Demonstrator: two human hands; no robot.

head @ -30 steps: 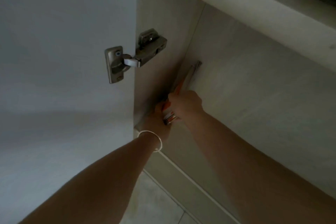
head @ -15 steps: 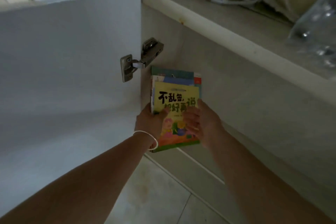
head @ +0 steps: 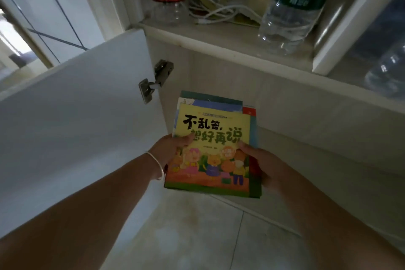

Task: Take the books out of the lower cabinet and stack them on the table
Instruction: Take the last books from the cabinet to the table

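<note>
The books (head: 213, 144) sit between both hands, long axis toward twelve o'clock. The left hand (head: 169, 151) grips at nine, the right hand (head: 260, 164) at three, equally near.

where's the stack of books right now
Mid-frame in the head view, the stack of books is held between the left hand and right hand, right of the hinge.

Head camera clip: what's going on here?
A person holds a small stack of picture books in both hands, the left hand and right hand gripping opposite sides. The stack is out in front of the lower cabinet, whose door stands open. No table is in view.
</note>
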